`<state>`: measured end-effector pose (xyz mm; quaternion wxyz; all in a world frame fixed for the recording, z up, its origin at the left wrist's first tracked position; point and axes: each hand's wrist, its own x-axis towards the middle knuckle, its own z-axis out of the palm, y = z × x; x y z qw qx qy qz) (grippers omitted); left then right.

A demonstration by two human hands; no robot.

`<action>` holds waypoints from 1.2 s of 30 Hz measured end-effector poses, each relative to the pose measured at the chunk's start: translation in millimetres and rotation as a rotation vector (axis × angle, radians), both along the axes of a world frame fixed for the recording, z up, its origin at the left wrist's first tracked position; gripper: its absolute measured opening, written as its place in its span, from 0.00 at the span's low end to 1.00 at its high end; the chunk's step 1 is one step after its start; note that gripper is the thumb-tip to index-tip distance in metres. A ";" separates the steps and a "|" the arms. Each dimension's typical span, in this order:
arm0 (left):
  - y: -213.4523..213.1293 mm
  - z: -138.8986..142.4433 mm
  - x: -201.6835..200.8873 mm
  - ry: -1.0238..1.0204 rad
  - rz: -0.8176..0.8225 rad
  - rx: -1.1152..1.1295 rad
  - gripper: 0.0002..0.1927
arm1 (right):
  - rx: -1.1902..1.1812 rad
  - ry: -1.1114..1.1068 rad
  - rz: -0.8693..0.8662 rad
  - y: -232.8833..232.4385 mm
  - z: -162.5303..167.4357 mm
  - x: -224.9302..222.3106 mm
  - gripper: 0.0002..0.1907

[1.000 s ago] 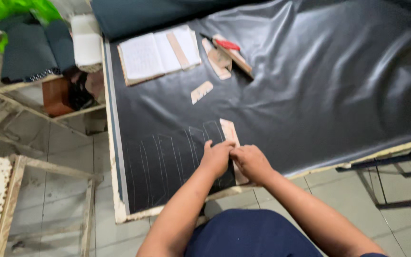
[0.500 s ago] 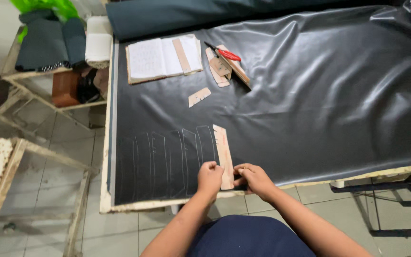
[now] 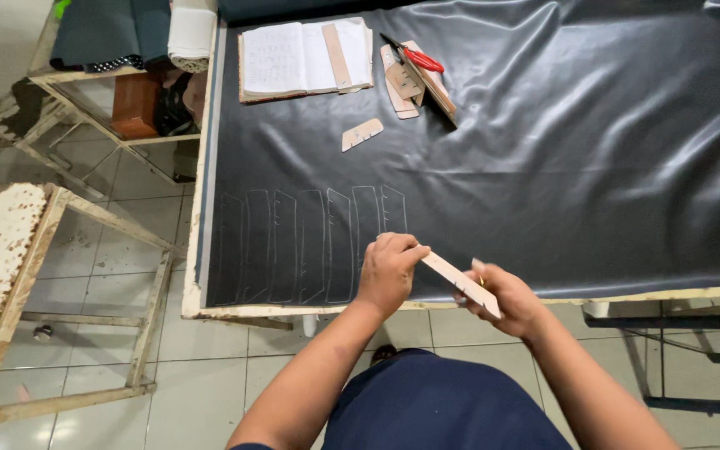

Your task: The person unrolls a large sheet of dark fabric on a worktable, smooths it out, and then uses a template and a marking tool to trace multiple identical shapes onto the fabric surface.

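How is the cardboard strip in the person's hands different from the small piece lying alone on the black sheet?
The held strip is long and narrow; the small loose piece is short and stubby. The held strip is lifted off the black sheet, gripped between the left hand and right hand; the small loose piece lies flat, untouched. The held strip sits near the table's front edge, the small loose piece farther back. Both look like tan card.

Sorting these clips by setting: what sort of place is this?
Probably a small leather or upholstery workshop: black sheet spread over a table with traced outlines, a pattern strip held in both hands, red scissors nearby.
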<state>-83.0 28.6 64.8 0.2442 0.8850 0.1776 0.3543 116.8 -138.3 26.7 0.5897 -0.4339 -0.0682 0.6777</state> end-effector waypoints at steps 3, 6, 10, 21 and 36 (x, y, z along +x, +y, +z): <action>17.2 -0.3 -2.4 0.041 -0.062 0.096 0.13 | -0.138 -0.298 0.081 -0.9 -0.3 -3.4 0.13; 24.7 -19.5 -1.8 0.102 0.021 0.065 0.22 | -0.237 -0.515 0.034 8.1 -5.5 -14.9 0.13; 38.2 -45.6 0.0 0.420 0.083 -0.068 0.35 | -0.205 -0.820 -0.136 33.6 -19.6 -23.9 0.12; 28.4 -55.4 6.6 0.727 -0.025 -0.276 0.44 | -0.304 -1.408 -0.099 55.8 -51.5 -32.0 0.15; 27.3 -60.6 5.6 0.670 -0.012 -0.263 0.42 | -0.192 -1.429 0.198 29.4 -28.3 -31.8 0.27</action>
